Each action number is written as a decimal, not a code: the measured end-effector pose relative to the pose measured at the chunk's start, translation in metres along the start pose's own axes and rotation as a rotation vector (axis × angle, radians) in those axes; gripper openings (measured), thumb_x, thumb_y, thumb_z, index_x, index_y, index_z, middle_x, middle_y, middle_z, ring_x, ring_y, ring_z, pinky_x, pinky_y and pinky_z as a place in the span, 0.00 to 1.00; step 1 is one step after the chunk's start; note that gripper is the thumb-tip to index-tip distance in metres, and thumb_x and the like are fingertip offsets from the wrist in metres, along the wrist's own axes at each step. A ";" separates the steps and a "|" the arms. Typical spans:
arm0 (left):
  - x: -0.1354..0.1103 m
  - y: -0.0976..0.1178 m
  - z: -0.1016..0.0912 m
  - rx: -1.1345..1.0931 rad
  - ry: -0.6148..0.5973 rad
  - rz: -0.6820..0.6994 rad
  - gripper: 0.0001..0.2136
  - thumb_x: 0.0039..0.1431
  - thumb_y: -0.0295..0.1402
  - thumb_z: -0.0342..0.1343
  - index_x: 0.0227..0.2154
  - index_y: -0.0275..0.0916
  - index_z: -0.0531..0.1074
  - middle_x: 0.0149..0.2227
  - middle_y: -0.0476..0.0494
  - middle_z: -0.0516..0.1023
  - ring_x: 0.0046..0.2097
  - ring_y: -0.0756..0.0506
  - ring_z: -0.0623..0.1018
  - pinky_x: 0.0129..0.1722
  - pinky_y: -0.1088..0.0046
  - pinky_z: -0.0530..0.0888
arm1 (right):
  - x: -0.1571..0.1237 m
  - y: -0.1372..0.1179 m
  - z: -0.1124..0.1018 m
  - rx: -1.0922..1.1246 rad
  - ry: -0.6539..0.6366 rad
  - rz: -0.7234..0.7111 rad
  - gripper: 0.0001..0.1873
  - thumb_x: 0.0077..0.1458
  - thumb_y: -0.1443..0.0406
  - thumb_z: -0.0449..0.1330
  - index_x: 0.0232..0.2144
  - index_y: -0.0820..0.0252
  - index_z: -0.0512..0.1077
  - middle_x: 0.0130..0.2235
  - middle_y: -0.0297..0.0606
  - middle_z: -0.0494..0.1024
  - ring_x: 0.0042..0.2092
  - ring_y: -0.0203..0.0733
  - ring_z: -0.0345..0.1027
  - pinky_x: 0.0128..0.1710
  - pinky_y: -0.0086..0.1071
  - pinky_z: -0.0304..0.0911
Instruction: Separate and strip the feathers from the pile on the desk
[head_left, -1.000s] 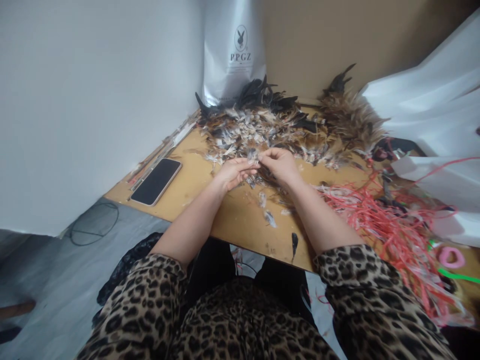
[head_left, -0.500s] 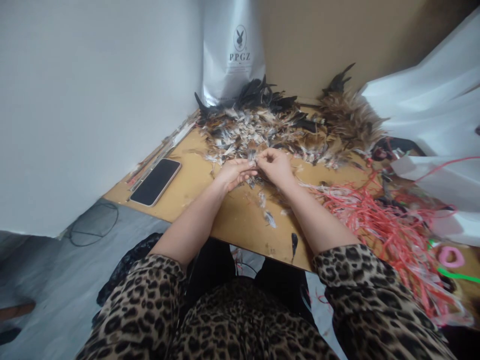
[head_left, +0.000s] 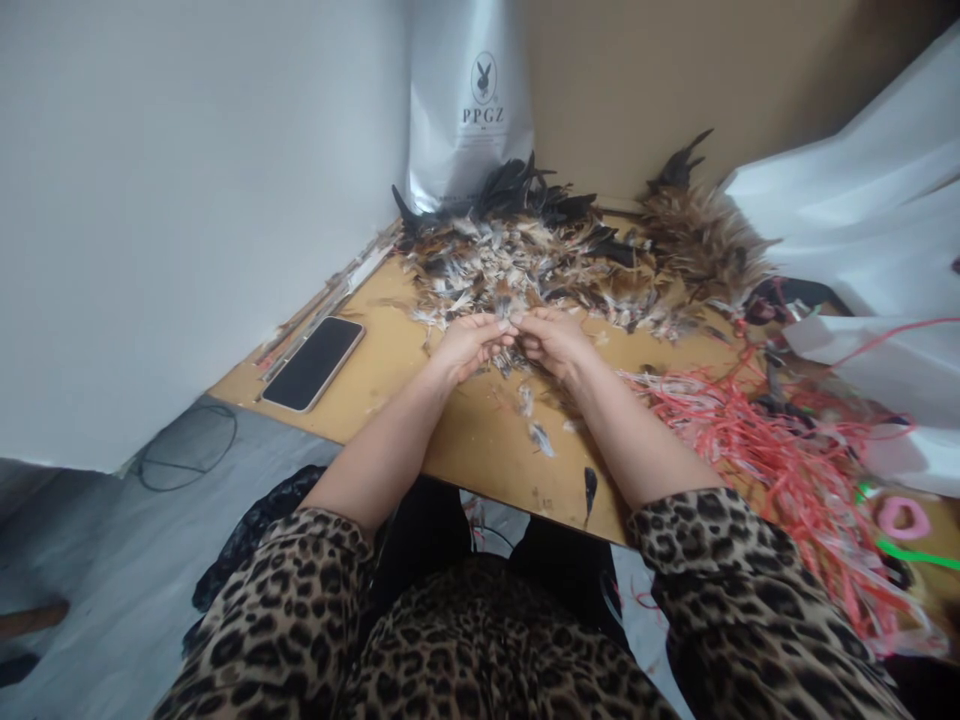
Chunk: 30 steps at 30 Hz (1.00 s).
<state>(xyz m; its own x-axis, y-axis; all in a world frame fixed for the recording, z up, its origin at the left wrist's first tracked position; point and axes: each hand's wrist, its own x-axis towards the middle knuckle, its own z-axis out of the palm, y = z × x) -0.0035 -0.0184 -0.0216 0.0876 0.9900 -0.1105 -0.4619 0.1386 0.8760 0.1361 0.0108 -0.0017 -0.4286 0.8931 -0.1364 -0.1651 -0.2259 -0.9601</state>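
Observation:
A heap of brown, black and white feathers (head_left: 525, 260) covers the far half of the wooden tabletop (head_left: 480, 440). My left hand (head_left: 469, 345) and my right hand (head_left: 553, 340) meet at the near edge of the heap, fingertips touching. Both are closed around a small bunch of feathers (head_left: 511, 318) pinched between them. Most of the bunch is hidden by my fingers. A few loose feathers (head_left: 538, 435) lie on the wood below my wrists.
A black phone (head_left: 313, 363) lies at the left edge. A tangle of pink-red strings (head_left: 757, 440) spreads at the right, with a pink ring (head_left: 904, 518) and white plastic bags (head_left: 870, 220) beyond. A white PPGZ bag (head_left: 471, 100) stands against the back wall.
My right hand has lowered slightly and drawn closer to the left hand, its fingers curling over the bunch. The left hand has barely moved.

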 end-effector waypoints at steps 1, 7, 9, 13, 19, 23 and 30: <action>0.000 0.000 0.000 -0.003 -0.007 -0.002 0.03 0.47 0.24 0.59 0.26 0.30 0.72 0.24 0.46 0.76 0.23 0.57 0.74 0.22 0.87 0.67 | 0.000 -0.001 0.000 0.018 -0.003 0.000 0.18 0.30 0.61 0.68 0.20 0.62 0.63 0.15 0.27 0.63 0.16 0.23 0.45 0.15 0.21 0.37; 0.000 0.000 -0.001 0.003 -0.032 -0.045 0.04 0.47 0.25 0.59 0.28 0.29 0.73 0.28 0.43 0.77 0.25 0.56 0.75 0.21 0.87 0.67 | 0.001 0.000 0.000 -0.054 0.096 -0.065 0.19 0.31 0.59 0.68 0.19 0.61 0.62 0.13 0.24 0.58 0.15 0.24 0.44 0.14 0.22 0.36; 0.000 0.000 -0.001 0.007 -0.024 -0.061 0.04 0.47 0.25 0.59 0.28 0.29 0.73 0.29 0.42 0.77 0.26 0.55 0.75 0.21 0.87 0.67 | 0.002 0.002 0.000 -0.109 0.135 -0.112 0.18 0.32 0.58 0.67 0.18 0.60 0.62 0.12 0.24 0.57 0.15 0.25 0.44 0.15 0.24 0.37; 0.000 -0.001 0.000 0.014 -0.004 -0.073 0.04 0.47 0.25 0.59 0.27 0.28 0.73 0.28 0.42 0.77 0.25 0.55 0.75 0.20 0.87 0.67 | 0.005 0.006 0.001 -0.223 0.192 -0.204 0.16 0.33 0.58 0.65 0.18 0.61 0.64 0.15 0.26 0.62 0.18 0.27 0.50 0.18 0.25 0.46; -0.001 0.000 0.000 0.060 0.015 -0.050 0.03 0.47 0.25 0.59 0.26 0.29 0.72 0.26 0.43 0.77 0.24 0.56 0.75 0.20 0.86 0.67 | 0.005 0.006 0.000 -0.256 0.178 -0.235 0.16 0.33 0.57 0.65 0.17 0.62 0.64 0.15 0.27 0.63 0.19 0.27 0.50 0.19 0.25 0.46; -0.001 0.000 0.000 0.076 0.022 -0.030 0.05 0.46 0.26 0.60 0.27 0.29 0.72 0.27 0.44 0.77 0.23 0.57 0.74 0.20 0.86 0.67 | 0.003 0.003 -0.001 -0.224 0.151 -0.162 0.19 0.32 0.55 0.66 0.16 0.61 0.63 0.12 0.25 0.58 0.16 0.26 0.45 0.16 0.25 0.40; -0.001 0.000 0.000 0.116 0.030 -0.042 0.05 0.46 0.26 0.60 0.28 0.30 0.73 0.28 0.43 0.77 0.24 0.57 0.73 0.22 0.86 0.67 | 0.003 0.003 -0.002 -0.205 0.166 -0.161 0.20 0.32 0.54 0.66 0.16 0.61 0.62 0.12 0.25 0.57 0.15 0.25 0.45 0.15 0.25 0.39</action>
<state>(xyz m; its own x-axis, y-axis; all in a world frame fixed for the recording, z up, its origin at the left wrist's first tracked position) -0.0037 -0.0192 -0.0221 0.0776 0.9840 -0.1603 -0.3533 0.1775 0.9185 0.1356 0.0134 -0.0054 -0.2578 0.9662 0.0001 -0.0293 -0.0077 -0.9995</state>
